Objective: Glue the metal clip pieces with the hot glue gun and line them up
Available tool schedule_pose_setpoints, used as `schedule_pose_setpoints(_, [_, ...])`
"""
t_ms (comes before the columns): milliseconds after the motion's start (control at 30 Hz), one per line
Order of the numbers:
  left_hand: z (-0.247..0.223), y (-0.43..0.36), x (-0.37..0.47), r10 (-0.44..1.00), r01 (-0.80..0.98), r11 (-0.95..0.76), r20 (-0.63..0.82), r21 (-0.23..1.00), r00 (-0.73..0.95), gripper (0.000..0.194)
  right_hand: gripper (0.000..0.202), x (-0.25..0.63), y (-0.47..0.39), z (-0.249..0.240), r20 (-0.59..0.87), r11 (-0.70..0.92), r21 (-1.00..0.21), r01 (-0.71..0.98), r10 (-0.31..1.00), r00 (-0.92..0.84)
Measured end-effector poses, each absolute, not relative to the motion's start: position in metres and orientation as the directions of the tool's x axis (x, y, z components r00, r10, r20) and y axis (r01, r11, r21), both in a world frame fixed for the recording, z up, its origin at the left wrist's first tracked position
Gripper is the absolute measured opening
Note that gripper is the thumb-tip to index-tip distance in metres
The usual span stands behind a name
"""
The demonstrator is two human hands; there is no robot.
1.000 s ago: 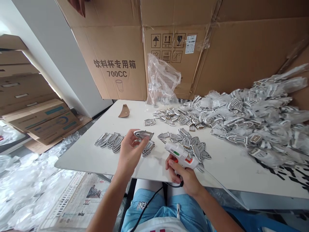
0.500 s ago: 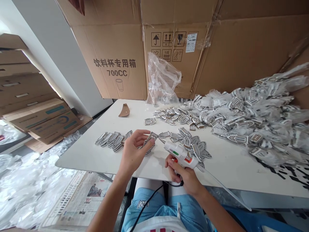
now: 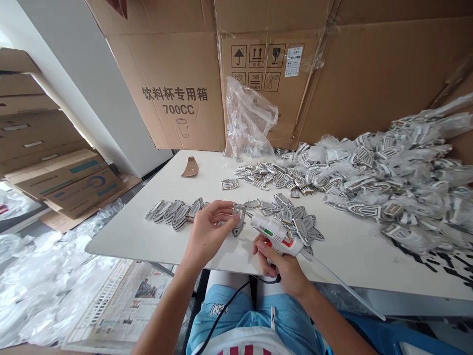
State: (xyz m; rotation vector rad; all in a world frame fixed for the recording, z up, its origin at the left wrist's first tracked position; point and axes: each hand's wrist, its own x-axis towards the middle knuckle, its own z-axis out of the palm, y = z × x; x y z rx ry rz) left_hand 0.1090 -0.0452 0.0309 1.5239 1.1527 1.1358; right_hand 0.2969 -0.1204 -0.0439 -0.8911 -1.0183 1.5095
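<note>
Between its thumb and fingers, my left hand (image 3: 212,229) pinches a small grey metal piece (image 3: 239,217) above the white table. My right hand (image 3: 277,259) is wrapped round the handle of a white glue gun (image 3: 272,233), whose nozzle points left and meets or nearly meets the piece's upper part. A long glue stick (image 3: 347,288) sticks out of the gun's back. Left of my left hand lie overlapping stacks of similar pieces (image 3: 173,213). A loose pile of grey pieces (image 3: 303,222) sits just behind and right of the gun.
A large heap of plastic-wrapped pieces (image 3: 384,172) covers the table's right back. Cardboard boxes (image 3: 177,64) stand behind, with a clear plastic bag (image 3: 247,121) against them. A brown scrap (image 3: 190,167) lies at the back left. The black cord (image 3: 225,308) hangs over my lap.
The piece in my left hand has turned from slanted to more upright and shifted slightly right. My right hand and the glue gun have hardly moved.
</note>
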Motion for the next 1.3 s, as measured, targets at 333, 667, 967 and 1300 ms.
schedule_pose_setpoints(333, [0.035,-0.049,0.113,0.973,0.154,-0.152,0.12,0.976,0.199,0.027,0.036,0.295,-0.12,-0.05,-0.039,-0.076,-0.936,-0.343,0.993,-0.115])
schedule_pose_setpoints(667, [0.033,-0.05,0.111,0.967,0.148,-0.175,0.142,0.973,0.209,0.025,0.04,0.292,-0.123,-0.053,-0.087,-0.093,-0.953,-0.288,0.996,-0.033])
schedule_pose_setpoints(967, [0.035,-0.051,0.11,0.971,0.17,-0.167,0.132,0.971,0.202,0.023,0.037,0.292,-0.123,-0.05,-0.095,-0.099,-0.954,-0.284,0.995,-0.029])
schedule_pose_setpoints(1300, [0.033,-0.051,0.108,0.966,0.207,-0.229,0.196,0.951,0.167,0.02,0.043,0.285,-0.124,-0.047,-0.111,-0.088,-0.958,-0.274,0.991,0.07])
